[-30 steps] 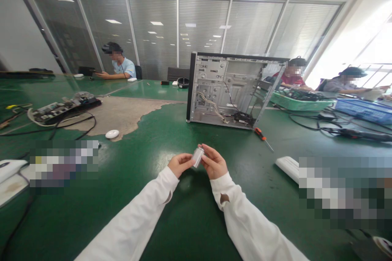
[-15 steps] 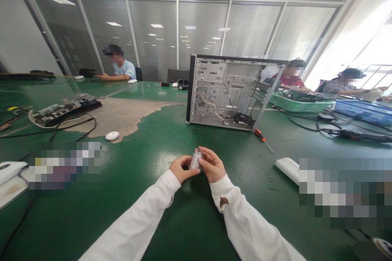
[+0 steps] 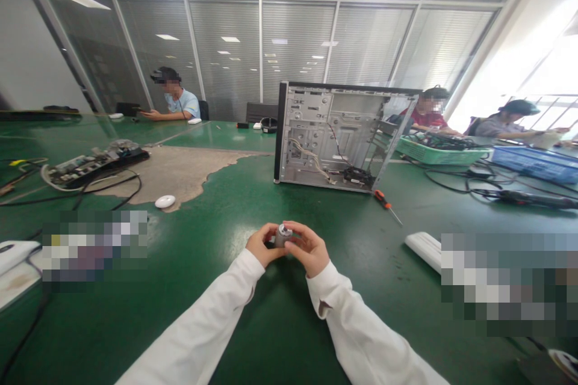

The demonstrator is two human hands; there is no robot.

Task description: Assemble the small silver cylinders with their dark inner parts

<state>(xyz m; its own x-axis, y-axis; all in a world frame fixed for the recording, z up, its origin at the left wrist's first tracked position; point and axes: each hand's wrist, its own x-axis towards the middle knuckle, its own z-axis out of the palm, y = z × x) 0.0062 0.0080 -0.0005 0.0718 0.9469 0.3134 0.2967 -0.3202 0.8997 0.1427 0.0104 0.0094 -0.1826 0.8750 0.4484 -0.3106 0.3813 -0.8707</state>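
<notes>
A small silver metal cylinder is held between both hands above the green table, its round top end tipped toward the camera. My left hand grips it from the left, fingers curled around its side and thumb beneath. From the right, my right hand pinches it with fingers near the top and thumb lower down. Beyond the hands stands an open computer case with cables and a fan inside. An orange-handled screwdriver lies by the case's lower right corner.
Circuit boards and black cables lie at the left, near a white round object. At the right are a white power strip, a green basket and a blue basket. Several people sit across the table.
The cylinder has tilted so that its top end faces the camera more. Both hands have shifted slightly left with it.
</notes>
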